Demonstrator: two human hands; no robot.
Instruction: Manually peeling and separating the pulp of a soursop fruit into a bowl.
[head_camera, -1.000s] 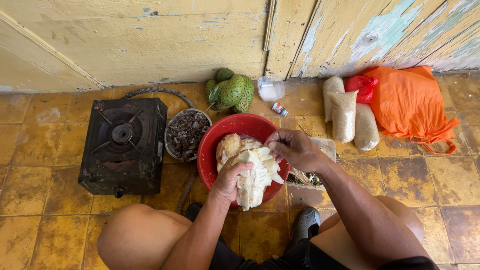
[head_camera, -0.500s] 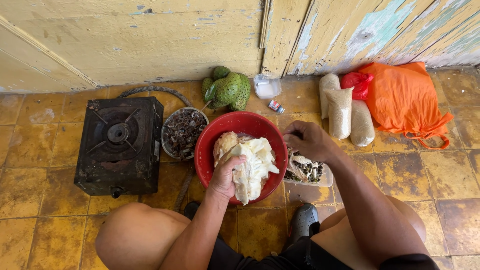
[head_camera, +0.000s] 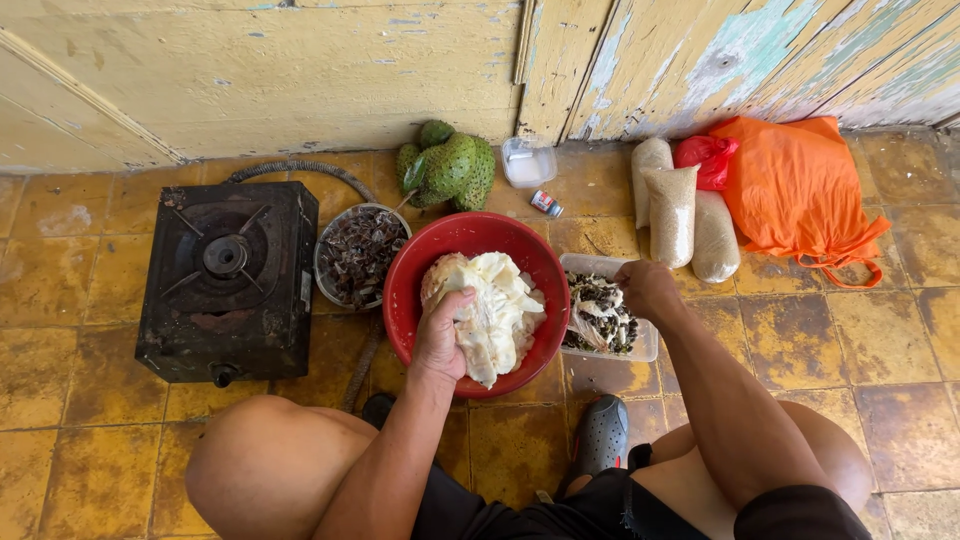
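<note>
Left hand (head_camera: 442, 340) grips white fruit pulp (head_camera: 495, 315) in the red bowl (head_camera: 415, 275); right hand (head_camera: 648, 290) pinches seeds over the clear tray (head_camera: 600, 362). We hold pulp steady, drop seeds low.

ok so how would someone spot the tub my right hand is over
Start at the red bowl of white fruit pulp in the middle of the tiled floor. Touching its right side is a clear rectangular plastic tub, under the right hand. Unlike the round metal bowl left of the red one, it is see-through, square-cornered and holds dark seeds mixed with pale scraps.
</note>
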